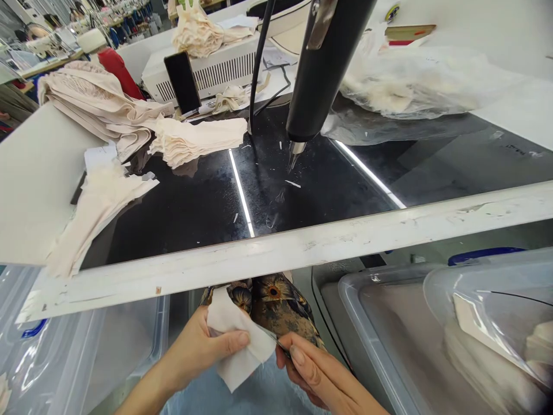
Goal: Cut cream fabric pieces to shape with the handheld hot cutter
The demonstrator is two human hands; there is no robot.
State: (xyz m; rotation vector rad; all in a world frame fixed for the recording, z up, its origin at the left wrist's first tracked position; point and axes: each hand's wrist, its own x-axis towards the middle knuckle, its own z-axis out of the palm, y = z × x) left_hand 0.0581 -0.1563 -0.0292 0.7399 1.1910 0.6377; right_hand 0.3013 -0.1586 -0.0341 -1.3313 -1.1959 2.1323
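Observation:
My left hand grips a cream fabric piece below the table's front edge, thumb pressed on top and fingers behind it. At the fabric's right edge, my right hand is closed around a slim metal tool. Its thin tip meets the edge of the cloth; most of the tool is hidden in my fingers, so I cannot tell whether it is snips or tweezers. Above, a black cylindrical machine head with a pointed metal tip hangs over the dark glossy tabletop.
Stacked cream fabric pieces and another fabric pile lie on the table's left. A phone leans against a white vented box. Plastic-wrapped material lies at the back right. Clear bins flank my lap under the white table edge.

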